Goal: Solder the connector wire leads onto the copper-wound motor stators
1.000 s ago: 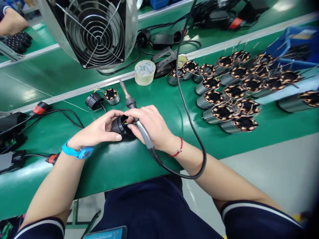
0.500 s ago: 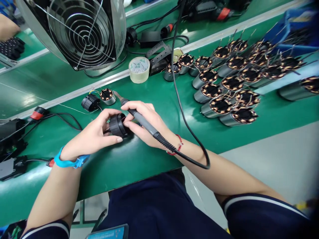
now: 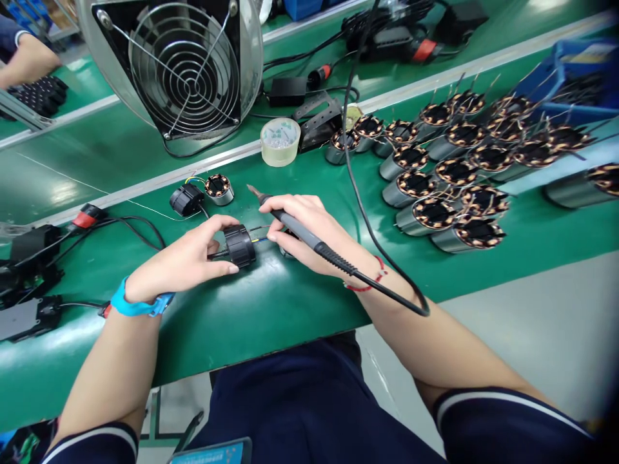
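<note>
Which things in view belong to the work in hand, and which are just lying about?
Part of the work:
- left hand: black cap
- right hand: soldering iron, coloured wires
- likely also the wound cores

Apparently just lying about:
- tape roll
- black box beyond it
- red-banded plug

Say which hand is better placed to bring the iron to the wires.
Likely the right hand: it holds the soldering iron, though its fingers pinch the wires; the left hand holds the black cap.
</note>
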`<state>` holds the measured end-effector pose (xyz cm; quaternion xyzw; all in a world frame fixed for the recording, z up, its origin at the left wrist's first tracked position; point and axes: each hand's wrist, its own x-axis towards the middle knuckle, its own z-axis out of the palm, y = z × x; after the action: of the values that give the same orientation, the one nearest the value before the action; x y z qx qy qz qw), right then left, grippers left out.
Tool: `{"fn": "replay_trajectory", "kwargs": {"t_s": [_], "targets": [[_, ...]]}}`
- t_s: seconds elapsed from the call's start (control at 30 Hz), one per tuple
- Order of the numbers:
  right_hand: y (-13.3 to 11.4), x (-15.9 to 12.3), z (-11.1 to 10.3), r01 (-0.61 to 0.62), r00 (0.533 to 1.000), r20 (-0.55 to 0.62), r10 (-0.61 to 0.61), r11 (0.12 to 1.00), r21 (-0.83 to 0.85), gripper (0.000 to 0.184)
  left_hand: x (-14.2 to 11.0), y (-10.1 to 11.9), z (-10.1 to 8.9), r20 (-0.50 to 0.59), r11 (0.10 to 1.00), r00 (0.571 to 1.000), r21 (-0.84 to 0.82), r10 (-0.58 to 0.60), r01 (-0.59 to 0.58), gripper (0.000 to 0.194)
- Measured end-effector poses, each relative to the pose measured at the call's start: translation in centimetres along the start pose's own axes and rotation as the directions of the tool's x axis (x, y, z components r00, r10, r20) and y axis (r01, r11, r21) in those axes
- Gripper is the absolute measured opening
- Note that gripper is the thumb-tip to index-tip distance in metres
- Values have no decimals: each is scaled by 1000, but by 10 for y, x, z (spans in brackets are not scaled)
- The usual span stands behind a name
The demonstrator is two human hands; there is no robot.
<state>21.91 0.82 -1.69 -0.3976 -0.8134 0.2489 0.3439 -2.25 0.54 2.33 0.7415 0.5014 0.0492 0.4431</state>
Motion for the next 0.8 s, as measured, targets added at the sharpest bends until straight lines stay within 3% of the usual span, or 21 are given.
{"fn": "replay_trajectory", "kwargs": {"t_s": [0.13, 0.2, 0.33, 0.5, 0.6, 0.67, 0.8], "targets": [[8, -3, -5, -13, 999, 35, 14, 1000, -23, 31, 1, -2, -7, 115, 986, 993, 168, -40, 20, 65], [12, -8, -6, -23, 1000, -19, 23, 1000, 5, 33, 4, -2, -7, 149, 985, 988, 175, -32, 5, 67], [19, -20, -2, -78, 986, -141, 94, 991, 112, 42, 18, 2, 4, -85, 999, 996, 47, 17, -13, 46], [20, -24, 9, -114, 990, -70, 125, 984, 138, 41, 37, 15, 26, -12, 972, 991, -196, -135, 131, 29], [18, -22, 11, -124, 988, -72, 139, 974, 190, 41, 43, 22, 29, -106, 929, 978, -346, -180, 133, 23], [18, -21, 10, -125, 987, -75, 142, 973, 195, 41, 48, 24, 30, -145, 943, 976, -313, -160, 108, 24], [21, -22, 8, -64, 993, -87, 79, 986, 156, 40, 59, 27, 35, -116, 966, 984, -239, -132, 102, 28]]}}
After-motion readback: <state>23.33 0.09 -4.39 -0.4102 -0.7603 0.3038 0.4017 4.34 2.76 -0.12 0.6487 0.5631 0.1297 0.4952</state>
